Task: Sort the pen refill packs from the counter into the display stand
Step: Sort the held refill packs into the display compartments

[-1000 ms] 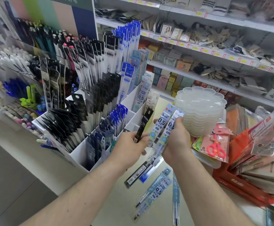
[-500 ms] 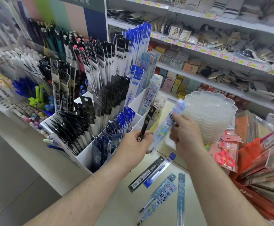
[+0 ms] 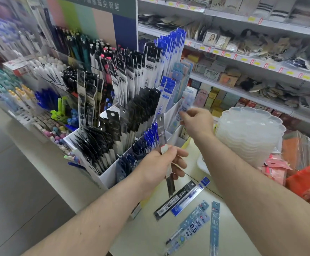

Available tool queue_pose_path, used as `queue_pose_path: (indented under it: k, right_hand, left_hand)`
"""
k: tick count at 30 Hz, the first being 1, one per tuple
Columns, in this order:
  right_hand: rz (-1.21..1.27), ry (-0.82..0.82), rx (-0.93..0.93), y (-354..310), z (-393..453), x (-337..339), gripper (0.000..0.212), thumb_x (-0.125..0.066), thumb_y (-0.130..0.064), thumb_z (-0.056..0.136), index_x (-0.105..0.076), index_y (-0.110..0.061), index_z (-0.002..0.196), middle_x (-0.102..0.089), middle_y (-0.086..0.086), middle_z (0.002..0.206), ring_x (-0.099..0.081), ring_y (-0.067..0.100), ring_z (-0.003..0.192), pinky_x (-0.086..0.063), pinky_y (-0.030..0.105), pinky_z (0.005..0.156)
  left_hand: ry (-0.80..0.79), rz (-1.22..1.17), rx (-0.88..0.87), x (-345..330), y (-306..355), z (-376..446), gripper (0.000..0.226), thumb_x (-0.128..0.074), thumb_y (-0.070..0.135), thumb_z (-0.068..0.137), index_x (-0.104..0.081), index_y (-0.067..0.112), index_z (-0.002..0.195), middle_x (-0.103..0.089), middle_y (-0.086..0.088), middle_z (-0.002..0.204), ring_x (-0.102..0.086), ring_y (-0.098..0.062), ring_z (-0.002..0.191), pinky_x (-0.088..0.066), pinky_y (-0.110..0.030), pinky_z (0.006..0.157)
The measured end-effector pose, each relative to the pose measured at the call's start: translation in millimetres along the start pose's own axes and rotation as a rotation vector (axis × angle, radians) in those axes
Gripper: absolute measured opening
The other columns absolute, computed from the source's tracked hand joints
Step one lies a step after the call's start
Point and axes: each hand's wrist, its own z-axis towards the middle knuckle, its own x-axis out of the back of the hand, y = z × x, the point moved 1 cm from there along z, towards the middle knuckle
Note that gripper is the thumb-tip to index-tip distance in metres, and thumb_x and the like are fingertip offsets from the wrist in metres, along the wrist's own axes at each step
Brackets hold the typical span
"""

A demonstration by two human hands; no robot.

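Left hand (image 3: pixel 161 163) grips an upright black refill pack (image 3: pixel 164 145) beside the display stand (image 3: pixel 106 177); right hand (image 3: pixel 196 122) pinches a pale-blue pack (image 3: pixel 184 108) at the stand's rear right compartment; five packs (image 3: pixel 191 215) lie near the counter's (image 3: pixel 150 235) front edge.

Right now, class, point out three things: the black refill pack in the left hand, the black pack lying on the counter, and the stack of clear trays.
black refill pack in the left hand (image 3: pixel 170 185): head view, lower end below the fingers.
black pack on the counter (image 3: pixel 174 199): head view, middle of its face.
stack of clear trays (image 3: pixel 250 139): head view, side wall of the stack.
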Motion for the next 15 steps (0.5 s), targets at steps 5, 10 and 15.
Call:
queue_pose_path:
  k: [5, 10, 15]
  right_hand:
    - [-0.136, -0.112, -0.115, 13, 1, -10, 0.027, -0.072, -0.034, 0.088, -0.074, -0.01, 0.076, -0.064, 0.001, 0.065, -0.058, 0.019, 0.065, -0.052, 0.038, 0.072]
    - [0.048, -0.083, -0.165, -6, -32, 16, 0.034, -0.07, -0.039, 0.089, -0.068, -0.01, 0.072, -0.055, -0.002, 0.058, -0.048, 0.01, 0.053, -0.041, 0.029, 0.059]
    - [0.467, -0.717, -0.184, -22, -88, 45, 0.044, -0.063, -0.044, 0.091, -0.063, 0.0, 0.084, -0.041, -0.002, 0.059, -0.031, 0.01, 0.049, -0.028, 0.021, 0.047]
  left_hand:
    - [-0.094, -0.08, 0.071, 1, 3, -6, 0.035, -0.036, 0.024, 0.107, -0.065, 0.007, 0.1, -0.049, -0.001, 0.061, -0.053, -0.018, 0.049, -0.053, -0.038, 0.07]
    - [-0.143, -0.18, 0.112, 2, 8, -9, 0.032, -0.04, 0.026, 0.105, -0.065, 0.007, 0.1, -0.036, 0.003, 0.059, -0.032, -0.009, 0.043, -0.041, -0.025, 0.048]
    - [-0.169, -0.133, 0.179, 2, 11, -11, 0.015, -0.045, 0.019, 0.102, -0.054, 0.011, 0.093, -0.033, 0.004, 0.057, -0.023, -0.006, 0.04, -0.027, -0.018, 0.041]
